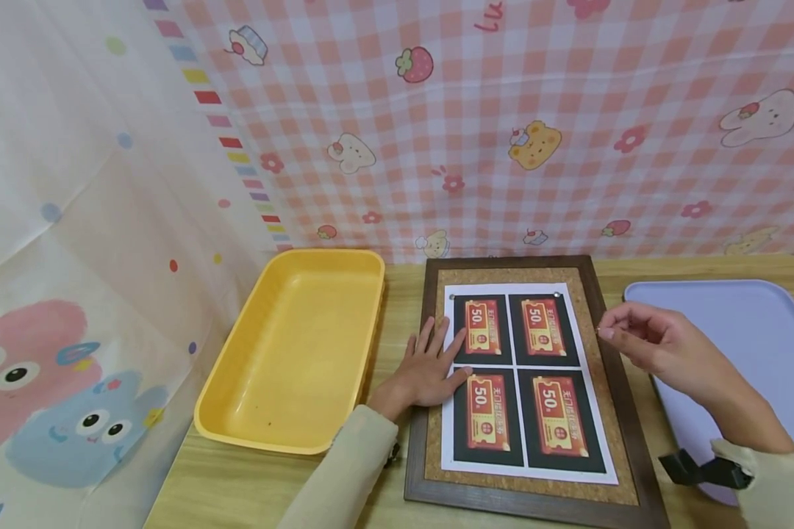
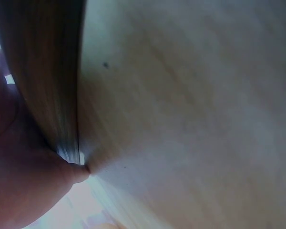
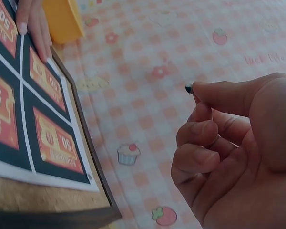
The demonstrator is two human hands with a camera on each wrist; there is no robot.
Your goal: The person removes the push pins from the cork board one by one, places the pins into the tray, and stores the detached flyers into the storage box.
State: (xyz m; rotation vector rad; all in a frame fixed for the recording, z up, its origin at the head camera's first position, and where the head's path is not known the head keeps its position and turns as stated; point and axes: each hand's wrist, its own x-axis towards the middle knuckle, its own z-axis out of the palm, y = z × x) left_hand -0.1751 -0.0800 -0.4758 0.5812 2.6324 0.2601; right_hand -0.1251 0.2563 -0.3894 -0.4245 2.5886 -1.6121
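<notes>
A printed sheet with red coupon pictures lies on a cork board in a dark wooden frame. Pushpins sit at the sheet's two top corners. My left hand rests with spread fingers on the sheet's left edge and the frame. Just right of the board, my right hand is raised; in the right wrist view its thumb and forefinger pinch a small shiny pin, other fingers curled. The left wrist view shows part of my left hand by the dark frame.
To the left of the board is a yellow tray. A lilac tray lies at the right, partly beneath my right arm. Behind the wooden table hangs a pink checked cloth, and a white patterned cloth hangs at the left.
</notes>
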